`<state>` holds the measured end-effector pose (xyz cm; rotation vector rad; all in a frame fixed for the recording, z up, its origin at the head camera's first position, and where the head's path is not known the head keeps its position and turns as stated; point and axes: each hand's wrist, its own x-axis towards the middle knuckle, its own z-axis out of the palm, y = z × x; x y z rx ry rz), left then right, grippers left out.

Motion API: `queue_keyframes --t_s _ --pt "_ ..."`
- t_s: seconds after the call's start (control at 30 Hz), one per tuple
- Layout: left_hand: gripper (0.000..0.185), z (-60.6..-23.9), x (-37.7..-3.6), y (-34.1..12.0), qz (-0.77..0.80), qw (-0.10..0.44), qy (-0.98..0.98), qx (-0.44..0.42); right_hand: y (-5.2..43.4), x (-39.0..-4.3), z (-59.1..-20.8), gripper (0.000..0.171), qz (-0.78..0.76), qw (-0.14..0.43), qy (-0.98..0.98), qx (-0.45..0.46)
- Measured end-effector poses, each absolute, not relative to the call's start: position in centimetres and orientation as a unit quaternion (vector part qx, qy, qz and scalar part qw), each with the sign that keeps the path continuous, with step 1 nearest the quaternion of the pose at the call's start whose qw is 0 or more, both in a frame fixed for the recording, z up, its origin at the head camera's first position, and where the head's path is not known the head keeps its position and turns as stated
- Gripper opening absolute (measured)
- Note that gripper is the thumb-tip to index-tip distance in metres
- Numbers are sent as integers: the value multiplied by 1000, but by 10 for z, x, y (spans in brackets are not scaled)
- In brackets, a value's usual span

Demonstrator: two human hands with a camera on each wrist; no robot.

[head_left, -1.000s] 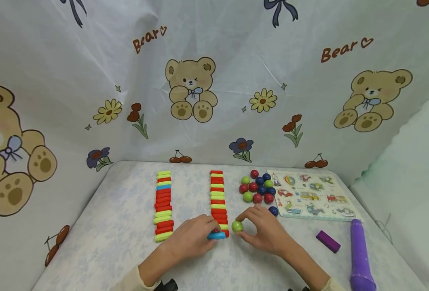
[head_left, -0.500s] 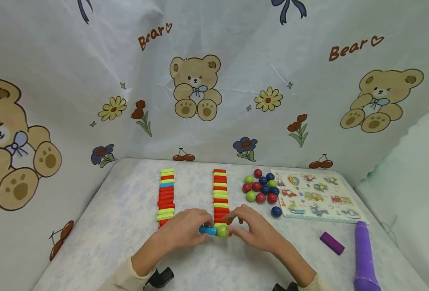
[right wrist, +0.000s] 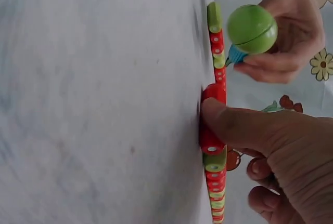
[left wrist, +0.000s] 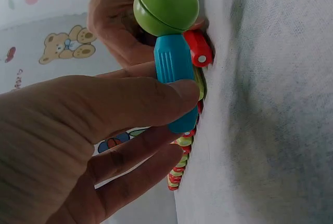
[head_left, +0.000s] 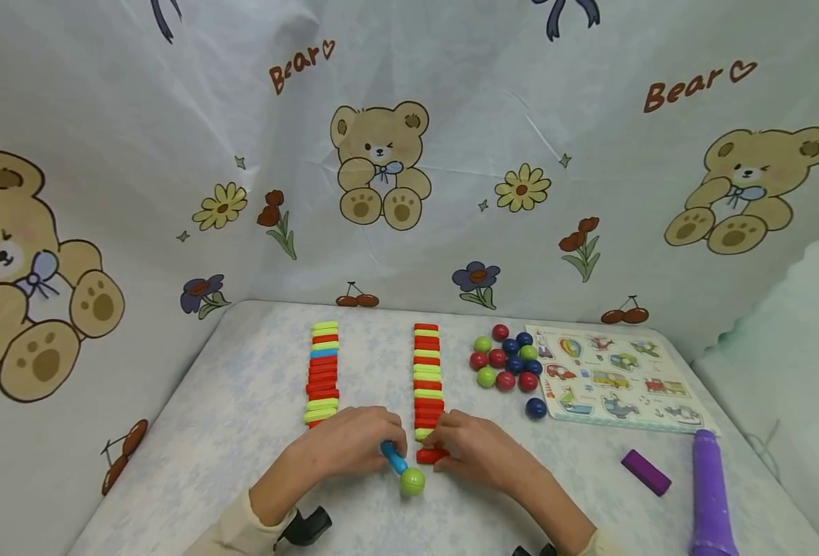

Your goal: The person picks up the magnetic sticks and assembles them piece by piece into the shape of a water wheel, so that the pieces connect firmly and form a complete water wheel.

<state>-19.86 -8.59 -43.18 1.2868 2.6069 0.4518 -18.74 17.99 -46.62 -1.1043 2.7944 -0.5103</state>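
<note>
— While the left hand (head_left: 353, 452) pinches the blue peg (head_left: 393, 457), where does the green ball (head_left: 412, 482) sit?

— On the peg's near end, just past the left fingers (left wrist: 156, 96); the peg's long axis slants toward the person.

— And the right hand (head_left: 475, 452)?

— Its curled fingers (right wrist: 234, 125) grip the red block (head_left: 431, 455) at the row's near end, just beside the ball.

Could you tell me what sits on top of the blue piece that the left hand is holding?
A green ball sits on the end of the blue piece, touching it. The left hand grips the blue piece, and its fingers cover the other end. How the ball is fixed on cannot be seen.
</note>
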Motion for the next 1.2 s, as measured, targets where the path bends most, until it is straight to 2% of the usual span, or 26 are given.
queue_keyframes --t_s 0.13,0.5,0.63,0.83,1.03,1.2 --pt "17 -434 -198 -86 143 96 881 442 176 -184 -462 22 -142 40 912 -382" --pt "17 -435 -198 -87 145 96 876 450 172 -178 -453 23 -140 -55 873 -465" --pt "15 -436 -197 -86 144 96 874 455 172 -179 -454 26 -138 -39 879 -455" --pt "15 -436 -191 -81 131 117 878 446 177 -185 -459 36 -137 -12 915 -380" --pt "24 -438 -186 -77 122 131 883 434 181 -190 -466 29 -122 -18 928 -352" --pt "23 -436 -182 -74 126 170 889 407 184 -191 -466 23 -125 -19 933 -337"
